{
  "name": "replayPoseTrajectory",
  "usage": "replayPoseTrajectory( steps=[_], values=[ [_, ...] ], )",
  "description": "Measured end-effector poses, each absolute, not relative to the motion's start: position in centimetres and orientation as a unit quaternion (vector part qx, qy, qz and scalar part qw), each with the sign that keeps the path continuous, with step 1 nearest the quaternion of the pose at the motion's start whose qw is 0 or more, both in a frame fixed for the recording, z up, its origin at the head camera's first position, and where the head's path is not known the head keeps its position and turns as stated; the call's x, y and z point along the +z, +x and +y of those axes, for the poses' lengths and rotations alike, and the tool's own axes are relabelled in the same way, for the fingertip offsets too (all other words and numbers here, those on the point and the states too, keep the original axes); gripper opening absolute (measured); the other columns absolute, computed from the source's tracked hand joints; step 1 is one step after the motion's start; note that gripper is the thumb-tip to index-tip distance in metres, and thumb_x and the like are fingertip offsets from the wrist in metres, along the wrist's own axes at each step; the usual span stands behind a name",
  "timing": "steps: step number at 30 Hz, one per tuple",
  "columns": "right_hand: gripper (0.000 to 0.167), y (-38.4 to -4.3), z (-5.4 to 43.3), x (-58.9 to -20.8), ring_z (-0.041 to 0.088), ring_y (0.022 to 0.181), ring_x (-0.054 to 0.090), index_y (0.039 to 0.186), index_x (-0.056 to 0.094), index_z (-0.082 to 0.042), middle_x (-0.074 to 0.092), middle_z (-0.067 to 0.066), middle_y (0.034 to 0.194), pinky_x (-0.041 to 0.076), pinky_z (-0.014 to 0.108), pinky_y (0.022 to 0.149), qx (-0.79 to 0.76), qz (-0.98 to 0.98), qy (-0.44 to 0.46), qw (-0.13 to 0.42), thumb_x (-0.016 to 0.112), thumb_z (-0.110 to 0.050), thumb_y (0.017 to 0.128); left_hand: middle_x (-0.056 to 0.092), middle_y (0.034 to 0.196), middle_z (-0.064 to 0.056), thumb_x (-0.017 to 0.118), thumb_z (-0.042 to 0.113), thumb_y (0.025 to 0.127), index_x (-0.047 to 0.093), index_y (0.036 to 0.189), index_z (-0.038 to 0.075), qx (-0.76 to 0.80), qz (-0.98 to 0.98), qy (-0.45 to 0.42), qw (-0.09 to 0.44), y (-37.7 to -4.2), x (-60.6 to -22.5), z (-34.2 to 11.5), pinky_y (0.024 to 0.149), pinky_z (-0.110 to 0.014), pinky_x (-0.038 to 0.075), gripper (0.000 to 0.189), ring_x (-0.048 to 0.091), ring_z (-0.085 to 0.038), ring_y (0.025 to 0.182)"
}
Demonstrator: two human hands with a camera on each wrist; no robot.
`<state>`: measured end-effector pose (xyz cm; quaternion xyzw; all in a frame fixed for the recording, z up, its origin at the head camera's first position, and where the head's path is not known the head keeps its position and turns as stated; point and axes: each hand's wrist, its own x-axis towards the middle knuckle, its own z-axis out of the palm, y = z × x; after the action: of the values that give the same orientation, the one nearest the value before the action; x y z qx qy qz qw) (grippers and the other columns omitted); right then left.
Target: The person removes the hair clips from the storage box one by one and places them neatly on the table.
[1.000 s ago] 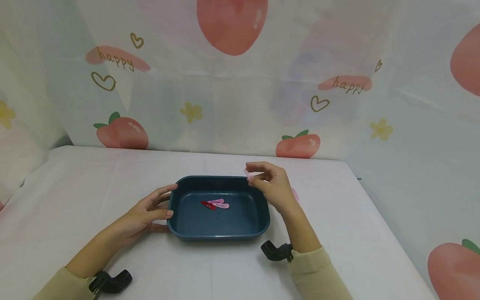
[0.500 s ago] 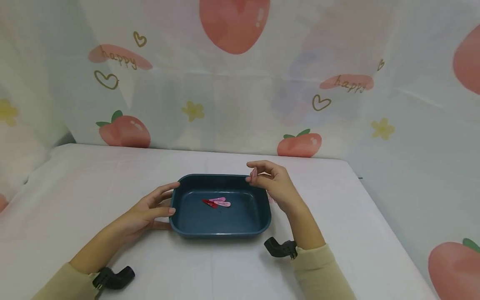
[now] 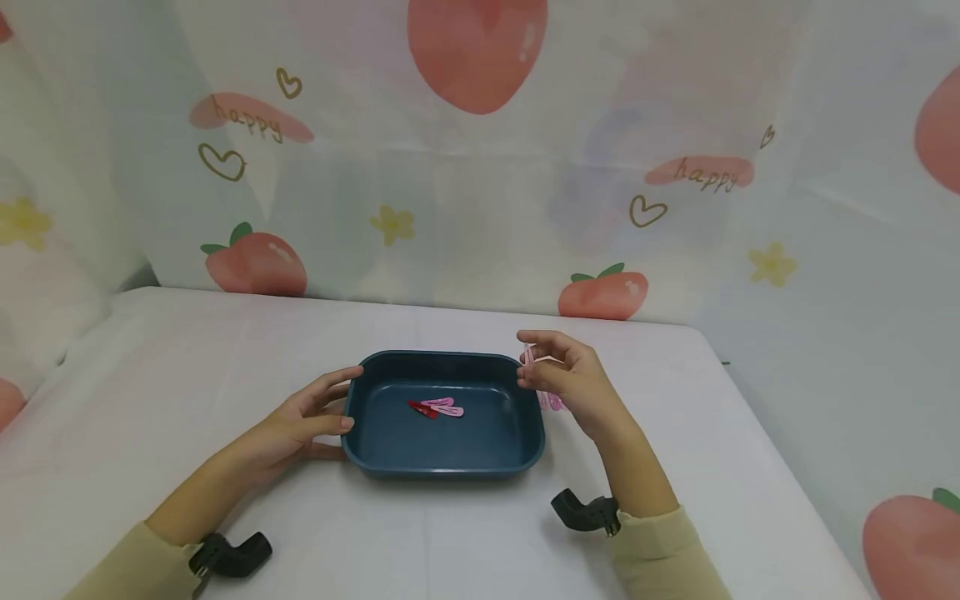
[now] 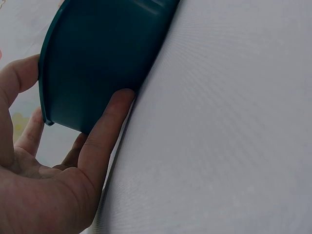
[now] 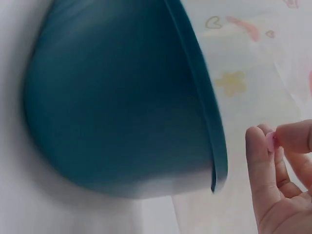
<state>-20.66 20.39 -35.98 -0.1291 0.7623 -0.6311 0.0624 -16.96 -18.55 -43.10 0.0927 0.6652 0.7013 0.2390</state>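
Note:
A blue-green rectangular tub (image 3: 442,454) stands on the white cloth. Inside lie a red hair clip (image 3: 422,409) and two pink ones, a darker pink clip (image 3: 438,401) and a paler pink clip (image 3: 447,411). My left hand (image 3: 288,429) touches the tub's left end with spread fingers. In the left wrist view, its fingers (image 4: 114,109) rest along the outer wall. My right hand (image 3: 573,379) pinches a pink hair clip (image 3: 528,354) between thumb and fingertips, beside the tub's right rim. Most of this clip is hidden in the right wrist view.
More pink hair clips (image 3: 554,402) lie on the cloth just right of the tub, partly hidden by my right hand. A patterned backdrop (image 3: 465,192) hangs behind the table (image 3: 225,350).
My right hand has moved to the right, away from the tub's rim, with the pink hair clip, which now stands more upright. My left hand keeps its place at the tub.

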Motion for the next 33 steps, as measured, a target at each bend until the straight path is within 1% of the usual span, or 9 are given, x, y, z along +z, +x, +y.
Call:
replayPoseTrajectory(
  steps=[3,6,9,13,16,20,27,30,33],
  values=[
    [0.041,-20.7,20.8,-36.2,0.019,0.090,0.071,0.134,0.058,-0.005,0.054,0.017,0.104,0.059,0.034,0.083,-0.631,0.762,-0.136,0.055,0.064,-0.003,0.094,0.018,0.163,-0.015,0.063,0.009,0.096,0.030,0.156,0.026,0.703,0.664,0.091,0.238,-16.8,-43.1,-18.6,0.092,-0.055,0.054,0.070,0.032,-0.044,0.144],
    [0.040,-20.7,21.3,-36.2,0.020,0.091,0.072,0.133,0.059,-0.005,0.055,0.016,0.103,0.059,0.035,0.083,-0.632,0.762,-0.136,0.045,0.064,-0.003,0.094,0.015,0.163,-0.017,0.062,0.009,0.096,0.028,0.157,0.024,0.704,0.663,0.097,0.236,-16.7,-43.0,-18.7,0.091,-0.055,0.054,0.071,0.031,-0.047,0.144],
    [0.039,-20.7,21.8,-36.0,0.023,0.095,0.071,0.133,0.059,-0.004,0.057,0.015,0.102,0.059,0.035,0.083,-0.630,0.766,-0.127,0.036,0.063,-0.004,0.095,0.014,0.164,-0.018,0.062,0.009,0.096,0.029,0.157,0.023,0.706,0.660,0.098,0.237,-16.6,-43.0,-18.6,0.091,-0.055,0.054,0.070,0.030,-0.048,0.144],
    [0.039,-20.7,22.4,-36.0,0.031,0.100,0.070,0.134,0.058,-0.004,0.058,0.014,0.102,0.059,0.034,0.083,-0.624,0.771,-0.119,0.031,0.063,-0.006,0.096,0.014,0.164,-0.018,0.062,0.009,0.096,0.030,0.156,0.024,0.707,0.659,0.094,0.238,-16.6,-43.0,-18.5,0.091,-0.056,0.054,0.070,0.028,-0.048,0.145],
    [0.039,-20.8,22.7,-36.0,0.028,0.099,0.071,0.134,0.057,-0.004,0.058,0.014,0.102,0.059,0.034,0.083,-0.625,0.772,-0.112,0.031,0.062,-0.007,0.096,0.014,0.164,-0.018,0.062,0.010,0.096,0.029,0.156,0.024,0.707,0.658,0.097,0.239,-16.6,-43.0,-18.5,0.091,-0.056,0.054,0.070,0.027,-0.048,0.146],
    [0.039,-20.9,23.1,-36.0,0.020,0.094,0.071,0.135,0.056,-0.001,0.057,0.013,0.102,0.059,0.032,0.083,-0.628,0.770,-0.108,0.029,0.061,-0.006,0.097,0.014,0.164,-0.019,0.062,0.010,0.097,0.029,0.156,0.023,0.707,0.659,0.100,0.239,-16.6,-42.9,-18.4,0.091,-0.056,0.054,0.070,0.026,-0.048,0.146],
    [0.038,-21.1,24.0,-36.1,0.024,0.094,0.070,0.134,0.056,0.000,0.056,0.014,0.101,0.059,0.032,0.082,-0.629,0.769,-0.108,0.018,0.060,-0.005,0.097,0.014,0.164,-0.018,0.063,0.010,0.096,0.029,0.156,0.024,0.704,0.663,0.099,0.237,-16.6,-42.7,-18.3,0.091,-0.055,0.055,0.070,0.028,-0.048,0.145],
    [0.038,-21.2,24.5,-36.2,0.024,0.094,0.070,0.134,0.055,0.000,0.057,0.012,0.101,0.059,0.031,0.083,-0.627,0.772,-0.102,0.012,0.060,-0.006,0.097,0.014,0.164,-0.018,0.063,0.010,0.096,0.029,0.156,0.023,0.703,0.663,0.099,0.237,-16.6,-42.6,-18.3,0.091,-0.056,0.054,0.070,0.027,-0.048,0.146],
    [0.037,-21.3,25.0,-36.3,0.020,0.092,0.070,0.133,0.057,-0.002,0.058,0.010,0.099,0.059,0.030,0.082,-0.627,0.773,-0.091,0.007,0.061,-0.007,0.097,0.013,0.164,-0.018,0.063,0.010,0.096,0.029,0.156,0.023,0.702,0.664,0.098,0.238,-16.6,-42.6,-18.3,0.091,-0.056,0.054,0.070,0.025,-0.048,0.146]
  ],
)
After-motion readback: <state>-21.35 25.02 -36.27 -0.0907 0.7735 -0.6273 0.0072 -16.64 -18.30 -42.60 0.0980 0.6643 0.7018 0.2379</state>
